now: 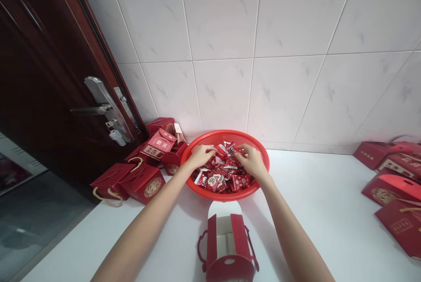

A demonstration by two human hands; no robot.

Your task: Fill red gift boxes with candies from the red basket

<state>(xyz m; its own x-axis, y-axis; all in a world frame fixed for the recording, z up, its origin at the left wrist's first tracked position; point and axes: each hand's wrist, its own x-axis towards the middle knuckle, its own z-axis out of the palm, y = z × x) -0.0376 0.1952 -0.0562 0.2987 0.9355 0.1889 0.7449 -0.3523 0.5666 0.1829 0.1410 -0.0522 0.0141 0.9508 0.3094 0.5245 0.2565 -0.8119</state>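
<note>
A red plastic basket [226, 195] full of small red wrapped candies [215, 180] stands on a white table. My left hand [202, 156] reaches in over its left side, fingers pinched together at a red wrapped candy. Over the right side, my right hand [250, 160] has its thumb and fingers closed on a candy with dark print on its wrapper. In front of the basket, between my forearms, an open red gift box [230, 269] faces up. Its flaps are spread, the pale inside shows no candy, and red cord handles hang at both sides.
Several red gift boxes [142, 182], some with rope handles, are heaped left of the basket. More red boxes [394, 185] lie at the table's right end. A tiled wall [223, 93] rises behind, and a dark wooden door [42, 54] with keys in its lock stands at left.
</note>
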